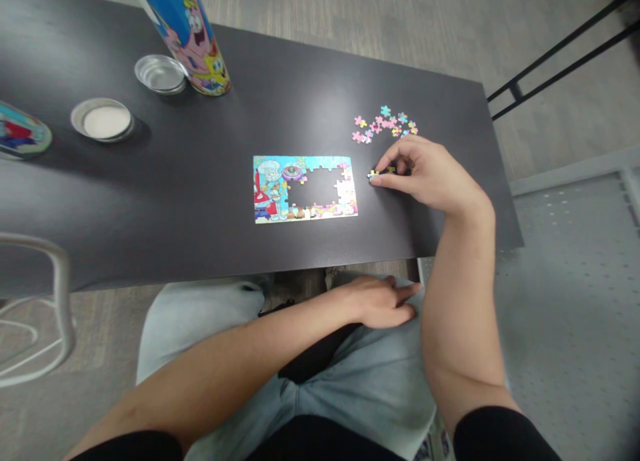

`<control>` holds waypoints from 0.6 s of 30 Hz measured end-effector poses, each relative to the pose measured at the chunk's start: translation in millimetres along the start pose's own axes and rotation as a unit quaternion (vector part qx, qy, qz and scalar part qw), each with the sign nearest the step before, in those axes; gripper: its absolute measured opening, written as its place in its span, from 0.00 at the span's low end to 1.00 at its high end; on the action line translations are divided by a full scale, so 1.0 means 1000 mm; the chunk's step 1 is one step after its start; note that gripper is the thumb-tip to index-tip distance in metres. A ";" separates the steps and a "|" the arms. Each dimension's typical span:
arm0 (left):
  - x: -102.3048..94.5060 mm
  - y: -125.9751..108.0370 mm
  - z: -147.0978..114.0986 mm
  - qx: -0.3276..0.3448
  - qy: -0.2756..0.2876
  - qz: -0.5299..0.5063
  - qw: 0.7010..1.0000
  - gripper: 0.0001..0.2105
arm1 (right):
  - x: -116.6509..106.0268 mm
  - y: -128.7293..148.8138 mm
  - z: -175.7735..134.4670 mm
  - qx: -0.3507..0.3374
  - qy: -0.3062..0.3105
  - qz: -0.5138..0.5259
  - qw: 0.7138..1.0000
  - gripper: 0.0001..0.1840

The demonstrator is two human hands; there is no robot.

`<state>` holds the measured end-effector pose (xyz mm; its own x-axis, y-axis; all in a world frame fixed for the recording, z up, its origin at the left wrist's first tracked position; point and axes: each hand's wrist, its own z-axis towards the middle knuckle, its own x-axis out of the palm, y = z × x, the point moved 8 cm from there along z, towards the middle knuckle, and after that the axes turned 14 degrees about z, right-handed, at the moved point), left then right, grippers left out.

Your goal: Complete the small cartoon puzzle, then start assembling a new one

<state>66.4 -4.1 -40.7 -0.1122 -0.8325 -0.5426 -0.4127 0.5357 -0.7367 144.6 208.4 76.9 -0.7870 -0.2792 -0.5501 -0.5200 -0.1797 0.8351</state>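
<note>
A cartoon jigsaw puzzle (270, 191) lies on the dark table, its border joined and a gap in its middle. Just right of it, my right hand (420, 171) pinches a small puzzle piece (373, 174) between thumb and forefinger, close to the tabletop. Another piece (391, 170) shows under the curled fingers. Beyond this hand is a loose cluster of pink, blue and yellow pieces (387, 123). My left hand (383, 303) rests on my right thigh below the table edge, holding nothing, with its index finger stretched out.
A tall cartoon-printed can (193, 44) stands at the back left, beside a round metal lid (159, 73). Farther left are another lid (104, 120) with a pale inside and a second printed can (23, 133). A white chair frame (63, 294) is at the lower left.
</note>
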 end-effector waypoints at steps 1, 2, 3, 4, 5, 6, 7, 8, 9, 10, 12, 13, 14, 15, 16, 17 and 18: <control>0.000 0.000 -0.001 -0.001 0.000 -0.007 1.000 0.44 | 0.001 -0.001 -0.001 0.013 -0.004 0.010 1.000 0.18; 0.000 -0.001 -0.001 -0.001 0.001 -0.014 1.000 0.45 | 0.001 -0.002 -0.001 0.025 -0.008 0.022 0.999 0.19; 0.001 -0.001 -0.001 0.000 0.002 -0.019 1.000 0.46 | 0.002 -0.002 -0.002 0.036 -0.010 0.033 0.999 0.19; 0.000 -0.002 -0.002 0.002 0.002 -0.023 1.000 0.46 | 0.003 -0.001 -0.003 0.044 -0.010 0.042 0.998 0.19; 0.000 -0.003 -0.002 0.003 0.002 -0.023 1.000 0.46 | 0.004 0.000 -0.003 0.049 -0.006 0.048 0.998 0.19; -0.001 -0.003 -0.001 0.004 0.002 -0.020 1.000 0.46 | 0.005 0.003 -0.003 0.050 -0.002 0.050 0.997 0.19; -0.001 -0.003 -0.001 0.004 0.001 -0.014 1.000 0.45 | 0.005 0.006 -0.003 0.048 0.001 0.051 0.998 0.18; -0.002 -0.003 -0.001 0.004 0.001 -0.006 1.000 0.44 | 0.006 0.011 -0.002 0.044 0.002 0.051 0.998 0.18; -0.002 -0.003 0.000 0.004 0.001 0.004 1.000 0.44 | 0.006 0.015 -0.002 0.039 0.000 0.051 0.998 0.17; -0.001 -0.003 0.000 0.005 0.003 0.013 1.000 0.43 | 0.008 0.020 -0.001 0.036 -0.003 0.053 0.998 0.17; 0.000 -0.003 0.001 0.009 0.003 0.022 1.000 0.42 | 0.017 0.029 0.001 0.032 0.001 0.061 0.998 0.17; 0.000 -0.003 0.001 0.010 0.001 0.020 1.000 0.41 | 0.024 0.033 0.002 0.031 0.014 0.068 0.997 0.17; 0.001 -0.003 0.001 0.010 -0.003 0.016 1.000 0.39 | 0.034 0.039 0.004 0.024 0.030 0.080 0.996 0.15; 0.002 -0.003 0.001 0.010 -0.008 0.010 1.000 0.38 | 0.044 0.045 0.005 0.013 0.047 0.096 0.994 0.13; 0.003 -0.003 0.001 0.010 -0.011 0.005 1.000 0.36 | 0.056 0.051 0.006 0.002 0.070 0.112 0.991 0.11; 0.003 -0.002 0.002 0.010 -0.016 0.001 1.000 0.35 | 0.066 0.057 0.008 -0.011 0.087 0.127 0.988 0.09; 0.004 -0.001 0.002 0.010 -0.023 -0.003 1.000 0.34 | 0.076 0.061 0.009 -0.015 0.102 0.133 0.986 0.08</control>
<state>68.7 -7.9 -42.8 -0.0682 -0.8292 -0.5548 -0.3951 0.5331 -0.7481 49.5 184.5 86.2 -0.8093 -0.5038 -0.3020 -0.2914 -0.1020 0.9511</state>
